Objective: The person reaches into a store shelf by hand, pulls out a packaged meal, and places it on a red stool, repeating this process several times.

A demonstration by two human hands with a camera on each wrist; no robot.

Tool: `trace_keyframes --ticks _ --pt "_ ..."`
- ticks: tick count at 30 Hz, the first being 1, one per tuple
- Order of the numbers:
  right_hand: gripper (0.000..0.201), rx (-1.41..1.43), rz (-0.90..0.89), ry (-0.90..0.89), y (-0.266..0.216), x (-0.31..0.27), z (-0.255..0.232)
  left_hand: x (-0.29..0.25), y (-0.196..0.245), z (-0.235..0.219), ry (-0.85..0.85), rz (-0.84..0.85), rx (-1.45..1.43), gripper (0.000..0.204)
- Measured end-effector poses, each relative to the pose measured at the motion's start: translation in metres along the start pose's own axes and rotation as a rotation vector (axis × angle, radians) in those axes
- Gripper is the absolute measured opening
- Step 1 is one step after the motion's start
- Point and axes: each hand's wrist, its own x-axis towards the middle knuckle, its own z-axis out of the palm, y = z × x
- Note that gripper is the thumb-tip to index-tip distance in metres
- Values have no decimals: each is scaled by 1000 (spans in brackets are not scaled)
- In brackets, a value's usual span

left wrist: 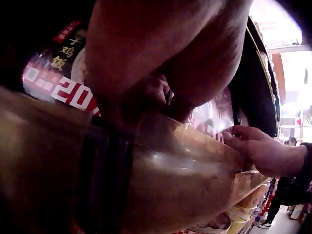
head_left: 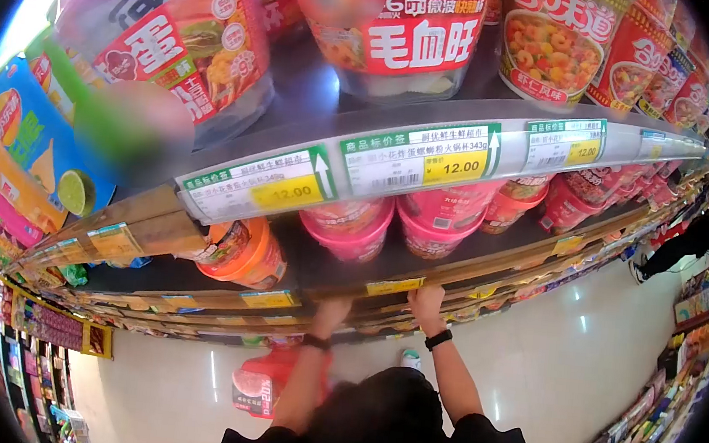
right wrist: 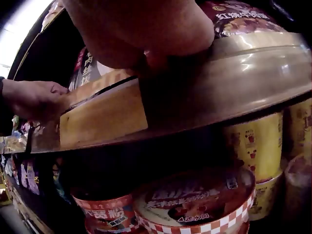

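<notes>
At a supermarket shelf of instant food, both hands are at the front edge (head_left: pixel 395 287) of a lower shelf. My left hand (head_left: pixel 332 314) reaches over the rail, its fingers mostly hidden; beside it in the left wrist view is a dark food box (left wrist: pixel 68 63) with a red-and-white "20" band. My right hand (head_left: pixel 425 305) is a little to the right, fingers bent at the rail next to a yellow price tag (head_left: pixel 395 287). In the right wrist view a dark rice box (right wrist: pixel 87 68) lies behind the rail between the hands. I cannot tell whether either hand grips a box.
Pink tubs (head_left: pixel 439 222) and an orange tub (head_left: pixel 246 254) stand on the shelf above, under large cups (head_left: pixel 412 49) on the top shelf. Below the rail are bowls (right wrist: pixel 195 200) and yellow cups (right wrist: pixel 261 146). A red basket (head_left: pixel 299 369) is on the floor; another person (head_left: pixel 686 242) stands far right.
</notes>
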Motion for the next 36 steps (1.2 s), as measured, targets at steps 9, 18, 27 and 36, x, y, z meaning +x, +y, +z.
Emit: trace_keyframes --ticks 9,18,27,36 --pt "20 -37 -89 7 12 -14 3 1 -3 20 140 38 23 22" --pt "71 154 26 279 -79 -19 -43 -63 28 -41 264 -237 -343 69" --pt "56 600 -430 -514 -189 -147 8 -284 -49 -99 462 -593 -147 81" --pt "50 541 -767 -1197 -263 -216 103 -442 -147 -40 764 -1161 120 75"
